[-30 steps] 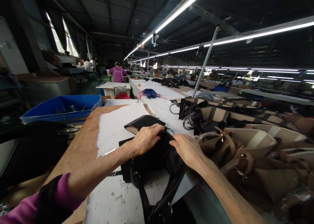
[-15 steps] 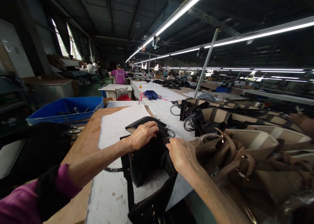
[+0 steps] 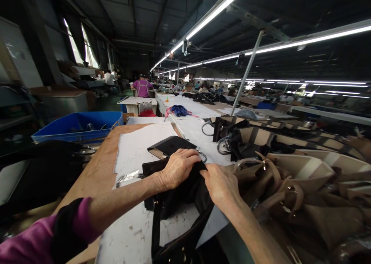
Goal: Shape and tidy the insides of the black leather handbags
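A black handbag (image 3: pixel 174 198) stands on the white-covered work table (image 3: pixel 127 221), its strap hanging toward me. My left hand (image 3: pixel 181 165) reaches across the top, its fingers closed on the bag's upper edge near the far right corner. Right beside it, my right hand (image 3: pixel 222 183) pinches the same edge at the right corner; the fingertips are partly hidden. Behind the bag lies a black flap-like piece (image 3: pixel 171 145) with a beige underside; whether it joins the bag I cannot tell. A plastic-wrapped handle (image 3: pixel 129 178) sticks out at the left.
Brown bags (image 3: pixel 290 202) are heaped close on my right, with black bags (image 3: pixel 246 136) behind them. A blue bin (image 3: pixel 78 125) stands at left. Black material (image 3: pixel 37 179) lies near my left arm. Farther off are a blue cloth bundle (image 3: pixel 179 110) and a person in purple (image 3: pixel 142 88).
My left hand has slid right and slightly down along the bag's edge, closer to my right hand. My right hand has shifted slightly right. The left handle now shows more.
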{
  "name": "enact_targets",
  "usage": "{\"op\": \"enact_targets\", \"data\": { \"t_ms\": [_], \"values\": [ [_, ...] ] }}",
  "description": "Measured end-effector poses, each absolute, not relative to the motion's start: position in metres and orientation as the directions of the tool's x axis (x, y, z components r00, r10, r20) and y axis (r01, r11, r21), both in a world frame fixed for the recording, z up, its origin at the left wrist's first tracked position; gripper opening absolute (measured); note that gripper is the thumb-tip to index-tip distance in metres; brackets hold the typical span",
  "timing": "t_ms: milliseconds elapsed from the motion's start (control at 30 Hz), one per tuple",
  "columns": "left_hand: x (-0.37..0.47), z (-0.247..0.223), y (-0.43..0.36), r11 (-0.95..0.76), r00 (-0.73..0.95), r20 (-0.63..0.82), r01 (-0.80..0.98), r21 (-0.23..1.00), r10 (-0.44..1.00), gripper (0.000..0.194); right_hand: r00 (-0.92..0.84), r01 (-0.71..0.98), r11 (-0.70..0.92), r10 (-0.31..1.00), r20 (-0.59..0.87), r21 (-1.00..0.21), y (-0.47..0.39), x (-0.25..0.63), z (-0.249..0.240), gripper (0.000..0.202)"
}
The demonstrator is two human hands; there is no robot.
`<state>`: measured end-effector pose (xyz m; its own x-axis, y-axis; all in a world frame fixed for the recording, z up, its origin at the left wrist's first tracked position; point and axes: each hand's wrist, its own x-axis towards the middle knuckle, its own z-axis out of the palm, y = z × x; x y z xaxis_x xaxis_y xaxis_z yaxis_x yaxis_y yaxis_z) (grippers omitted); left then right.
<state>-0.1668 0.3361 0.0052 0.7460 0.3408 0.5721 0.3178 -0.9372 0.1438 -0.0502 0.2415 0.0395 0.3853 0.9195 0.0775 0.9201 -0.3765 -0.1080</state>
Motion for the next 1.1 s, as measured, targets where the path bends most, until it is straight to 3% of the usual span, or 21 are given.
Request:
{"op": "enact_targets", "data": {
  "t_ms": [233,367,467,633,700,800,867,1100],
  "values": [
    [-0.164,0.007,0.336,-0.919,0.751,0.538,0.366,0.144,0.383,0.015,0.382,0.922,-0.372,0.92,0.092,-0.112,0.243,-0.051,0.038,0.025],
    [-0.166,0.012,0.327,-0.945,0.796,0.512,0.297,0.135,0.323,0.01,0.402,0.914,-0.393,0.912,0.082,-0.102,0.245,-0.048,0.037,0.027],
    [-0.17,0.016,0.324,-0.939,0.792,0.505,0.276,0.206,0.344,0.005,0.418,0.907,-0.412,0.906,0.067,-0.087,0.245,-0.047,0.038,0.028],
    [-0.177,0.022,0.326,-0.86,0.739,0.456,0.351,0.369,0.497,0.009,0.401,0.915,-0.394,0.911,0.096,-0.082,0.242,-0.052,0.038,0.023],
    [-0.184,0.023,0.327,-0.848,0.728,0.444,0.384,0.367,0.522,0.004,0.355,0.934,-0.344,0.92,0.165,-0.092,0.241,-0.054,0.038,0.023],
    [-0.198,0.022,0.327,-0.825,0.719,0.407,0.465,0.32,0.563,0.033,0.163,0.985,-0.137,0.936,0.314,-0.104,0.239,-0.054,0.038,0.037],
    [-0.207,0.019,0.328,-0.79,0.697,0.372,0.542,0.286,0.613,0.039,0.031,0.994,0.009,0.931,0.364,-0.107,0.238,-0.052,0.039,0.039],
    [-0.211,0.014,0.333,-0.76,0.696,0.308,0.586,0.28,0.649,0.031,-0.061,0.99,0.098,0.946,0.317,-0.1,0.246,-0.045,0.037,0.042]
  ]
}}
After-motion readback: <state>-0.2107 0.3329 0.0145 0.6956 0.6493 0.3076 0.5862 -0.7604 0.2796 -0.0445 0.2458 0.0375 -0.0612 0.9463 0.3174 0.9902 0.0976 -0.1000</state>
